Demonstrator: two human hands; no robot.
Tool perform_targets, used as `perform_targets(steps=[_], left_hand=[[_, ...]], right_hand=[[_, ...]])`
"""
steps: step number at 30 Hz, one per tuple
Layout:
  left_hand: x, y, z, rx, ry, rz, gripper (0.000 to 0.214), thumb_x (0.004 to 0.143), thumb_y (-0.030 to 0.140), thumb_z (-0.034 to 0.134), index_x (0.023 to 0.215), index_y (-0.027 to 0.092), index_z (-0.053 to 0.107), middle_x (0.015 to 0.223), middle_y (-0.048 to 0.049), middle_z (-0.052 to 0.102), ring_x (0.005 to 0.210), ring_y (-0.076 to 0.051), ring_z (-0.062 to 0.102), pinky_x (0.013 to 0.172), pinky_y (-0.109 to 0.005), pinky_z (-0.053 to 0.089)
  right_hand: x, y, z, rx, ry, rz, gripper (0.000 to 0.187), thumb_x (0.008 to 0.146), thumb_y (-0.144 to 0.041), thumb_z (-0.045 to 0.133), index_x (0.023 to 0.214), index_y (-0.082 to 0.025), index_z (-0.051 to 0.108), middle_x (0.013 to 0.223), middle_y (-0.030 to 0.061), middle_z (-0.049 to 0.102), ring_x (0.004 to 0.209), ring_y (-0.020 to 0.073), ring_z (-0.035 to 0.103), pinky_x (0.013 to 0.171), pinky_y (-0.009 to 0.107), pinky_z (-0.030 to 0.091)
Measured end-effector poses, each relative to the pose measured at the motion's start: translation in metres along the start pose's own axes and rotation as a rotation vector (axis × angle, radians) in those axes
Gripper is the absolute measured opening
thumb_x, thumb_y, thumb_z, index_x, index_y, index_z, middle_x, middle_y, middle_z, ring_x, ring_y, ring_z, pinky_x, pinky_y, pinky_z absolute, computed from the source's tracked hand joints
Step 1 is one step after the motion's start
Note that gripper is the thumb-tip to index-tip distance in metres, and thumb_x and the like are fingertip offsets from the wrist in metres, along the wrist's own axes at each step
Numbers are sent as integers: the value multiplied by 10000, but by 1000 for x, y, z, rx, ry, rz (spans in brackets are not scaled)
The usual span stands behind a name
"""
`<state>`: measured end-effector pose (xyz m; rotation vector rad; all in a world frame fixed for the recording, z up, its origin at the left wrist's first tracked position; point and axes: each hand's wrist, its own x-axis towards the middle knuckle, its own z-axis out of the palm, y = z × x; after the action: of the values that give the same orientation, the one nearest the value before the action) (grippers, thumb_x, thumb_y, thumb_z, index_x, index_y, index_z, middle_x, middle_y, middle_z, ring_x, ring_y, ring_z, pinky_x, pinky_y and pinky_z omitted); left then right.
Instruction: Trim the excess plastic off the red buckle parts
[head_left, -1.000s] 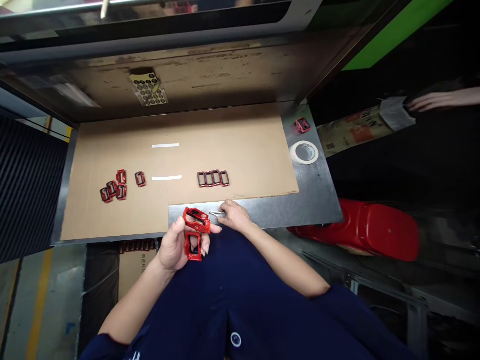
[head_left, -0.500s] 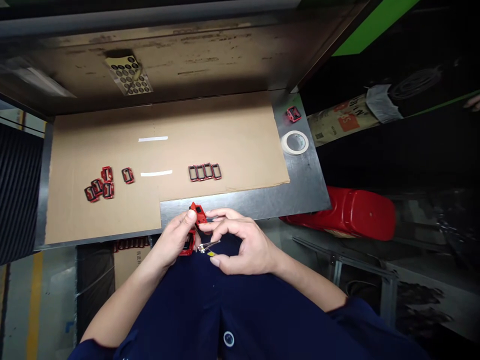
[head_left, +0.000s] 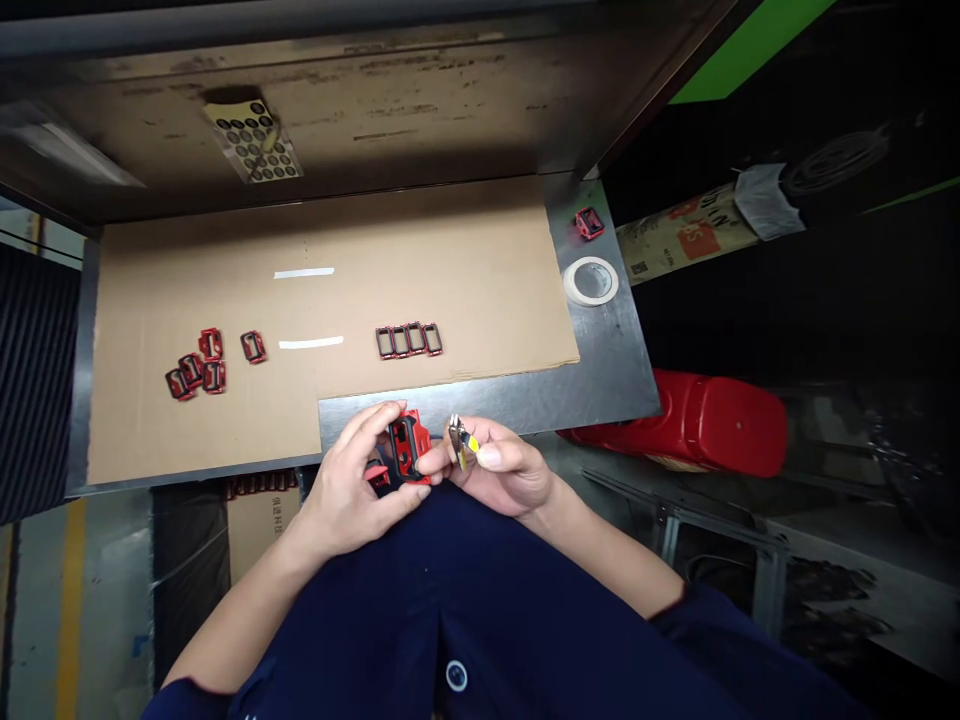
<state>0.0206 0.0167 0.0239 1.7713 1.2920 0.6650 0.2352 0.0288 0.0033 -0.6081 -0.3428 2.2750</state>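
Left hand (head_left: 352, 490) grasping red-black plastic frame (head_left: 409, 450), lower centre, above lap; right hand (head_left: 506, 470) pinching small yellow-marked metal tool (head_left: 454, 433) just beside frame. Firm hold, short tool reach steadies fine work.

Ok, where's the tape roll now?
In the head view, the tape roll sits on the metal sheet right of the cardboard, just below a small red frame.

Glossy red plastic frame (head_left: 417, 440), matt brown cardboard (head_left: 225, 270), scuffed steel sheet (head_left: 622, 345).
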Motion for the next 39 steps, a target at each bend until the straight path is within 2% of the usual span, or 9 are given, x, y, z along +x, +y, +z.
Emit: perform_targets(steps=[3, 5, 9, 11, 13, 16, 22, 35, 39], left_hand=[[-2, -2, 2, -33, 26, 19, 734, 772, 321, 803, 1434, 278, 488, 1438, -142, 552, 1268, -313, 610, 686, -299, 656], [-3, -5, 1, -88, 39, 26, 726, 764, 303, 808, 1420, 275, 497, 1417, -139, 559, 1160, -278, 669, 725, -317, 661], [-8, -7, 1, -151, 82, 33, 723, 747, 351, 829, 1393, 229, 530, 1336, -146, 600, 998, -241, 712, 774, -348, 661], [-9, -6, 1, -154, 71, -10, 727, 735, 393, 837, 1381, 213, 555, 1338, -159, 597, 1016, -262, 708, 768, -358, 665], [-9, -4, 2, -167, 38, -47, 740, 729, 409, 842, 1388, 223, 562, 1351, -161, 588, 1045, -274, 701, 761, -361, 670], [-7, 0, 3, -197, -19, -47, 758, 731, 396, 844, 1414, 251, 550, 1355, -155, 584, 1051, -267, 700, 702, -331, 677], [-3, 3, 2, -188, -44, 29, 764, 756, 350, 834, 1446, 271, 517, 1340, -156, 592, 1120, -282, 687, 640, -283, 672], [-6, -4, 2, -172, -18, 56, 758, 756, 386, 827, 1440, 256, 529, 1349, -169, 601, 1180, -322, 665, 685, -334, 681], [-6, -6, 2, -163, -4, 96, 769, 759, 373, 829, 1454, 272, 515, 1358, -162, 599, 1212, -325, 647, 765, -377, 678]], right_hand=[[-4, -2, -1, -48, 23, 1, 313, 712, -403, 802, 848, -181, 628, 824, 60, 795, 725, 158, 728, 764, 281, 561], [-11, -7, -3, -230, 89, -52, 318, 732, -404, 804, 886, -190, 626, 863, 68, 795, 740, 181, 740, 754, 323, 583], [-30, -18, -5, -992, 349, -421, 214, 792, -235, 780, 997, -206, 726, 895, 59, 789, 748, 178, 740, 726, 318, 600], [-36, -21, 1, -1321, 331, -625, 245, 800, -152, 759, 1038, -212, 756, 902, 57, 790, 764, 177, 742, 726, 312, 606], [-39, -20, 9, -1491, 205, -765, 271, 804, -113, 753, 1059, -205, 763, 918, 65, 790, 802, 185, 749, 736, 316, 616], [-37, -17, 19, -1577, 87, -878, 216, 814, -122, 762, 1018, -194, 771, 913, 76, 784, 812, 186, 751, 729, 312, 631], [-36, -17, 23, -1668, 62, -964, 113, 818, -153, 773, 917, -207, 772, 899, 72, 781, 759, 165, 730, 688, 293, 634], [-32, -18, 25, -1695, -3, -980, 133, 826, -175, 780, 955, -204, 764, 925, 75, 790, 753, 165, 730, 673, 295, 621], [-32, -19, 25, -1700, -15, -986, 131, 817, -167, 788, 945, -187, 763, 919, 87, 790, 749, 170, 730, 671, 297, 617]])
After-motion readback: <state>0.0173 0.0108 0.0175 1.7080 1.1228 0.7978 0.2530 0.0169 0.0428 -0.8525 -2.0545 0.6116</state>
